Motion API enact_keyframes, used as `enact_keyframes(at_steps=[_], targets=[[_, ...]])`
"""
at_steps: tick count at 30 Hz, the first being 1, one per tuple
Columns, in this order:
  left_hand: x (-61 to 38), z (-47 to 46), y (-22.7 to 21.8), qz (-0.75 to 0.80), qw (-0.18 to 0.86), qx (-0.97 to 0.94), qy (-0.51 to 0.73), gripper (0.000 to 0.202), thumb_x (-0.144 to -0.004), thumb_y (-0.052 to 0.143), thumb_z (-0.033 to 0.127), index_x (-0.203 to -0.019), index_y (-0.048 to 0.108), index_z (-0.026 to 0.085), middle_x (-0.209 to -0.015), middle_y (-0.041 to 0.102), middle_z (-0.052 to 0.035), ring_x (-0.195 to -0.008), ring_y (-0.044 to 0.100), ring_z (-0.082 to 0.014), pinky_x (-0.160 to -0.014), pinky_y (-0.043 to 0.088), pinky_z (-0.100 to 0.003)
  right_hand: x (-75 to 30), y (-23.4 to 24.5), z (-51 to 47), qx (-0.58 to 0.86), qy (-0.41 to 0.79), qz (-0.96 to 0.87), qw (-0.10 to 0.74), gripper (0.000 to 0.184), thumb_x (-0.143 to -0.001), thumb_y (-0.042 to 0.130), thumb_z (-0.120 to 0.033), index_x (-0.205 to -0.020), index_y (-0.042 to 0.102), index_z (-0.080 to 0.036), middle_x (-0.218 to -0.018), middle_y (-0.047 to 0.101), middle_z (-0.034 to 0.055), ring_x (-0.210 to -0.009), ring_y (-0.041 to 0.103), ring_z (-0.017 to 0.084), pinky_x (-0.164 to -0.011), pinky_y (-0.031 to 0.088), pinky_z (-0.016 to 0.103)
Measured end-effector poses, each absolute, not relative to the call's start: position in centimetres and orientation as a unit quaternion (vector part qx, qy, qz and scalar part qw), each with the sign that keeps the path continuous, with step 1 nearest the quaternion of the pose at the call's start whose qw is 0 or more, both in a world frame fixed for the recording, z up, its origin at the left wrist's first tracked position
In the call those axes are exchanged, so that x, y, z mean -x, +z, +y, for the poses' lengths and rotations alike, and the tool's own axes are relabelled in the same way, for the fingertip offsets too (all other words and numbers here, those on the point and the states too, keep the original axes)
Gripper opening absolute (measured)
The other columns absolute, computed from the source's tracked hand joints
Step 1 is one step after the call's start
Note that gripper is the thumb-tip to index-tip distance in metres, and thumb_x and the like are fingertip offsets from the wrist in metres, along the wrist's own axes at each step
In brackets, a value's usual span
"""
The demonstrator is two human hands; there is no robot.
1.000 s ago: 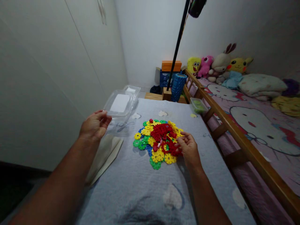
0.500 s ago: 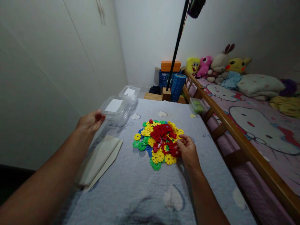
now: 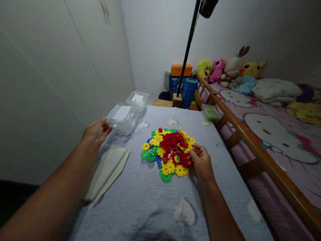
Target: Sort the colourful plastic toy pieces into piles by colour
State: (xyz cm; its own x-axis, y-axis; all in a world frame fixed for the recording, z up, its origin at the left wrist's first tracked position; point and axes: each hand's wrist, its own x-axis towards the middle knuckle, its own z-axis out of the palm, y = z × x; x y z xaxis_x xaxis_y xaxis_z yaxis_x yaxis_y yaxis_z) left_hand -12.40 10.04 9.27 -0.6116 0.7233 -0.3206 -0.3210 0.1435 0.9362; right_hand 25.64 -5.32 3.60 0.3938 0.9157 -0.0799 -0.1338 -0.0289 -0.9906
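A heap of flat plastic flower-shaped pieces (image 3: 168,150), red, yellow, green and blue, lies on the grey-blue cloth (image 3: 155,201). My right hand (image 3: 200,161) rests at the heap's right edge, fingers pinched on red pieces. My left hand (image 3: 96,131) is at the left, its fingers curled at the near corner of a clear plastic box (image 3: 122,116) with a white label, which sits at the cloth's left edge. Whether the fingers still grip the box is not clear.
A second clear box (image 3: 137,98) stands behind the first. A cream folded sheet (image 3: 109,169) lies left of the heap. A small tub with green contents (image 3: 211,113) sits by the wooden bed rail (image 3: 253,144). A black pole (image 3: 187,50) rises behind; plush toys line the bed.
My left hand has carried the clear box down and to the left, from above the cloth to the cloth's left edge. My right hand has stayed at the heap.
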Motion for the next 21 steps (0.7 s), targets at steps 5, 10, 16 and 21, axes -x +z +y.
enact_keyframes(at_steps=[5,10,16,21], targets=[[10.7,8.5,9.2,0.654,0.277,-0.147,0.689,0.017,-0.092,0.059,0.011,-0.089,0.043,0.018,-0.077,0.045,0.0057,-0.060,0.043,-0.0065,-0.053,0.041,-0.019,-26.3,4.3,-4.9,0.578,0.419,-0.343,0.611,0.045,-0.068,0.077,-0.042,-0.102,0.057,-0.021,-0.077,0.058,-0.0053,-0.052,0.060,0.011,-0.040,0.046,0.020],[3.9,5.1,7.2,0.584,0.234,-0.247,0.737,0.030,-0.081,0.063,0.008,-0.103,0.046,0.018,-0.090,0.050,0.0038,-0.066,0.049,-0.0071,-0.054,0.040,-0.019,-28.5,4.5,-2.8,0.584,0.383,-0.386,0.603,0.039,-0.070,0.073,-0.038,-0.102,0.059,-0.020,-0.076,0.059,-0.0043,-0.056,0.061,0.012,-0.041,0.047,0.021],[-4.7,0.9,2.9,0.538,0.350,-0.499,0.583,0.020,-0.089,0.059,0.034,-0.104,0.057,0.021,-0.093,0.059,-0.0009,-0.079,0.058,-0.0145,-0.071,0.049,-0.027,-33.9,3.6,3.6,0.650,0.314,-0.331,0.608,0.024,-0.065,0.068,-0.020,-0.088,0.060,-0.019,-0.069,0.060,-0.0038,-0.058,0.060,0.013,-0.039,0.046,0.018],[-5.9,0.1,1.5,0.550,0.174,-0.655,0.488,0.016,-0.092,0.054,0.033,-0.103,0.060,0.023,-0.105,0.062,-0.0068,-0.102,0.057,-0.0256,-0.094,0.046,-0.044,-38.1,3.6,10.1,0.659,0.350,-0.162,0.645,0.017,-0.069,0.065,-0.006,-0.076,0.058,-0.019,-0.061,0.058,-0.0056,-0.048,0.054,0.007,-0.037,0.041,0.012]])
